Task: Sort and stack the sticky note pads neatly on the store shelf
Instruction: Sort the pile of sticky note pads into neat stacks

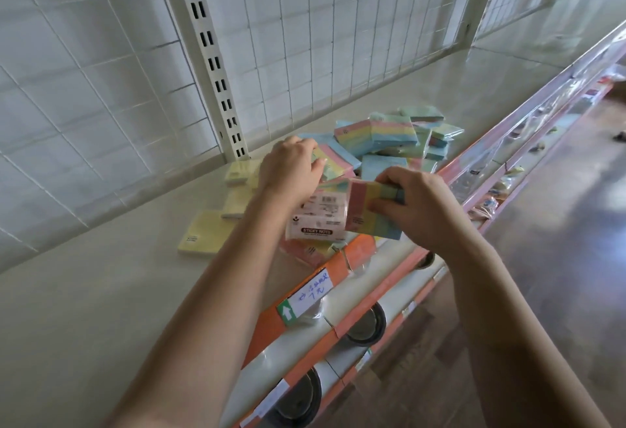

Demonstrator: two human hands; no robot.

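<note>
A loose heap of pastel rainbow sticky note pads [389, 136] lies on the cream store shelf [101, 292]. My right hand [416, 204] grips a striped pink-yellow-green-blue pad [369, 214] on edge near the shelf's front. My left hand [291, 166] reaches over the heap, its curled fingers on a pink and blue pad [333, 163]. Below my hands a wrapped pack labelled STICKY NOTE [315, 217] lies face up on more pink pads. Three pale yellow pads [206, 231] lie to the left.
A white wire grid back panel [321, 38] and slotted upright [213, 65] stand behind the shelf. An orange price strip with a handwritten label [308, 295] runs along the front edge. Lower shelves with round items [366, 326] sit below; the aisle floor is at right.
</note>
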